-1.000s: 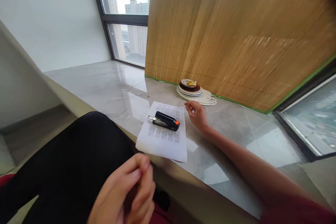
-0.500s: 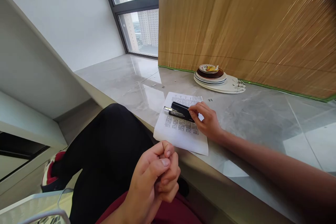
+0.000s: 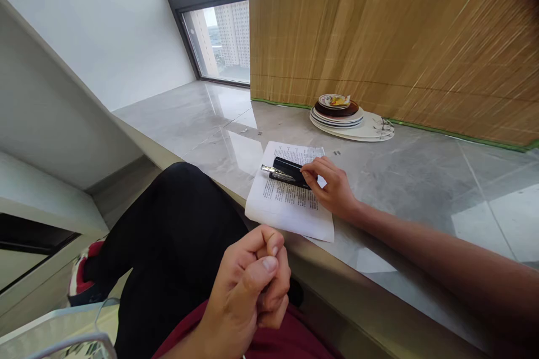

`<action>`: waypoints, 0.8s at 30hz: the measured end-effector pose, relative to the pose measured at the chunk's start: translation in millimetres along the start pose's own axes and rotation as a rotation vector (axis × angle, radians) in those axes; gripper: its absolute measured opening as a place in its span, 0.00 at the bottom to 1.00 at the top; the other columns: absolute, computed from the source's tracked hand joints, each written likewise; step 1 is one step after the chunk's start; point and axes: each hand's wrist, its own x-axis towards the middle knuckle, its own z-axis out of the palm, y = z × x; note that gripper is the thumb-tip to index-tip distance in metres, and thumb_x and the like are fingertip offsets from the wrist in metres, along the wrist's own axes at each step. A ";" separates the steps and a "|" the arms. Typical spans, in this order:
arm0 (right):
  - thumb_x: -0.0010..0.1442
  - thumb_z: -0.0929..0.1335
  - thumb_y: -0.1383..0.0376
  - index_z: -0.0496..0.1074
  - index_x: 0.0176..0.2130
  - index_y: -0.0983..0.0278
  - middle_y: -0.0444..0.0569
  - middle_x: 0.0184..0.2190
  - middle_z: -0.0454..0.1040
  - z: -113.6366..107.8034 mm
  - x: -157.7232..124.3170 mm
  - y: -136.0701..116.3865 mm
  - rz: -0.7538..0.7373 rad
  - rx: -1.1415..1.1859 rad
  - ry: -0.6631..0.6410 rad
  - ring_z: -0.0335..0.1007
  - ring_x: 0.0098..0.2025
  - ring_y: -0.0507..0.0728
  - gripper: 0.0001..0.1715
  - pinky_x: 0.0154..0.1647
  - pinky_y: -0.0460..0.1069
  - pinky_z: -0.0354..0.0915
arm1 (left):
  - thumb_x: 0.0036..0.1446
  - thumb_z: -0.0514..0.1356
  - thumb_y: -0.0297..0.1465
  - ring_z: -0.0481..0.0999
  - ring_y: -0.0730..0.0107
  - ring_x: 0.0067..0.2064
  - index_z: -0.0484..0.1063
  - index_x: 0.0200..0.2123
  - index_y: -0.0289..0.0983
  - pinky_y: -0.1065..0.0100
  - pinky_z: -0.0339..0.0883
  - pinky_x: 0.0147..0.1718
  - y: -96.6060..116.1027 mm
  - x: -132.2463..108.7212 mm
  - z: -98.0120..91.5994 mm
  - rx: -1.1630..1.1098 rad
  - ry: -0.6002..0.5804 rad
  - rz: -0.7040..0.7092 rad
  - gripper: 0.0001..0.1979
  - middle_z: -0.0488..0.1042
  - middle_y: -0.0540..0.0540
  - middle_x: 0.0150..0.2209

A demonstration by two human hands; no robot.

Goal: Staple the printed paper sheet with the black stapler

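A black stapler [image 3: 284,171] lies on a printed sheet of paper [image 3: 287,205] near the front edge of a grey marble sill [image 3: 404,179]. My right hand [image 3: 332,188] reaches over the sheet, and its fingers close around the stapler's right end. My left hand [image 3: 252,286] hovers low over my lap, curled into a loose fist with the thumb against the fingers; nothing shows inside it.
A stack of plates [image 3: 347,118] stands at the back against a bamboo blind [image 3: 379,33]. A few loose staples [image 3: 337,152] lie on the sill beyond the paper. A window [image 3: 219,28] is at the far left, my black-clad knee [image 3: 177,219] below the sill.
My right hand moved from beside the paper onto the stapler and took hold of its end. My left hand curled tighter into a fist. The view shifted leftward.
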 end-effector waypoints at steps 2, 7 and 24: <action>0.71 0.64 0.68 0.70 0.38 0.60 0.47 0.30 0.69 -0.3 0.1 0.0 -0.006 0.001 0.002 0.62 0.34 0.57 0.08 0.38 0.53 0.61 | 0.69 0.57 0.33 0.43 0.85 0.18 0.61 0.37 0.39 0.83 0.46 0.14 -1.2 -0.2 -1.5 -0.005 -0.023 0.030 0.08 0.56 0.58 0.21; 0.70 0.64 0.69 0.70 0.39 0.61 0.47 0.30 0.69 -0.3 1.0 0.1 -0.013 0.004 0.004 0.62 0.34 0.57 0.07 0.38 0.53 0.61 | 0.68 0.57 0.33 0.45 0.84 0.18 0.59 0.35 0.39 0.82 0.46 0.14 -6.0 -1.7 -4.6 0.001 -0.042 0.060 0.09 0.60 0.56 0.22; 0.70 0.64 0.69 0.70 0.38 0.61 0.47 0.30 0.69 0.3 0.7 -0.1 -0.007 -0.014 0.000 0.62 0.35 0.57 0.07 0.39 0.53 0.61 | 0.61 0.69 0.32 0.67 0.85 0.16 0.76 0.37 0.37 0.82 0.60 0.13 -2.6 -2.5 3.9 0.292 0.419 0.206 0.06 0.81 0.46 0.36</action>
